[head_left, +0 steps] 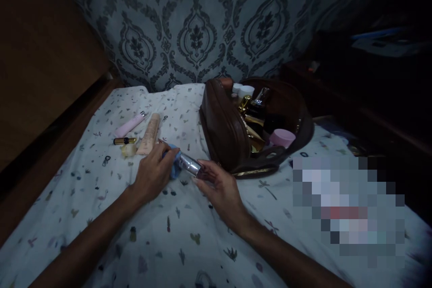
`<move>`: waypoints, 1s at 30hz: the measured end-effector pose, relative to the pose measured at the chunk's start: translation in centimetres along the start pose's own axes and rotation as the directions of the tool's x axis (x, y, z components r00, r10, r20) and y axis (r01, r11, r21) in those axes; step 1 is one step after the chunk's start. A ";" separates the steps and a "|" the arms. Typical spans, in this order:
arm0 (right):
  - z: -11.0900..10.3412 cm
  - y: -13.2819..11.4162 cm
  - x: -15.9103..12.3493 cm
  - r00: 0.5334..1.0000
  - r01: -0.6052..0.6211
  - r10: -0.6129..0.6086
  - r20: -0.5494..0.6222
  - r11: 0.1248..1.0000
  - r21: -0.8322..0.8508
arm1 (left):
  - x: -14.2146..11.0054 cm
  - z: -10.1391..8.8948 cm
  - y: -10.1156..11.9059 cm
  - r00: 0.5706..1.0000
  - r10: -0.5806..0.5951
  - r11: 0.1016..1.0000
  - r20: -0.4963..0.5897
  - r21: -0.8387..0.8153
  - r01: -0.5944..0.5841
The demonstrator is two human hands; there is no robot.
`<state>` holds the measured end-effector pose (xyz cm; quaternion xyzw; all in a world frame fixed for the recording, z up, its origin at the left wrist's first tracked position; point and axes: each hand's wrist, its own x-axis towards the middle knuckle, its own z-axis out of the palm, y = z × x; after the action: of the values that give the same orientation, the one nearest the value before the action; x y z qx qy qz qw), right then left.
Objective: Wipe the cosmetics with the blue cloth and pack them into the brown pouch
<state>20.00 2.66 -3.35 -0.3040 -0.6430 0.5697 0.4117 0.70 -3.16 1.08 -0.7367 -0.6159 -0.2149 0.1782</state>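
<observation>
My left hand (153,171) is closed on a blue cloth (176,168), which is pressed against one end of a shiny silver cylindrical container (191,165). Around the container's other end, the fingers of my right hand (221,187) are closed. Both hands are just above the printed sheet. Beyond my left hand lie a beige squeeze tube (149,134), a small pale yellow item (128,150), a black and gold tube (124,141) and a pink tube with a silver end (131,124). What the silver container holds cannot be made out.
An unzipped brown cosmetic bag (224,128) stands right of centre, packed with several bottles and a pink-lidded jar (282,137). Patterned wallpaper (195,31) rises behind the bed sheet (135,243). Wooden furniture (43,63) borders the left; a pixelated patch covers the right.
</observation>
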 end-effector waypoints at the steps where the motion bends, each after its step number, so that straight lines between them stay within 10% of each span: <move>1: 0.0 -0.2 -0.1 1.000 -0.003 0.003 0.010 1.000 0.004 | 0.0 -0.3 0.7 0.999 0.038 0.999 -0.006 -0.003 -0.038; 7: 0.2 -0.5 -0.4 0.995 -0.060 0.053 0.084 0.995 0.085 | -0.4 -1.0 2.7 0.987 0.160 0.984 0.001 0.073 -0.160; 18: -0.1 0.0 0.1 0.984 0.177 -0.171 0.056 0.978 -0.114 | -1.6 -1.0 0.2 0.913 -0.246 0.961 0.325 0.203 0.186; 24: 0.0 0.3 -0.3 0.994 0.108 -0.107 0.017 0.983 -0.149 | -0.7 -1.2 2.8 0.984 0.024 0.991 0.176 -0.132 0.000; 30: -0.2 0.0 -0.3 0.977 0.210 -0.202 0.065 0.965 -0.158 | -0.2 -1.1 2.7 0.972 0.011 1.000 0.235 0.017 -0.016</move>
<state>20.27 2.49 -3.38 -0.2543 -0.7255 0.4764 0.4266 3.26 -4.44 1.93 -0.7594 -0.6297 -0.1191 0.1125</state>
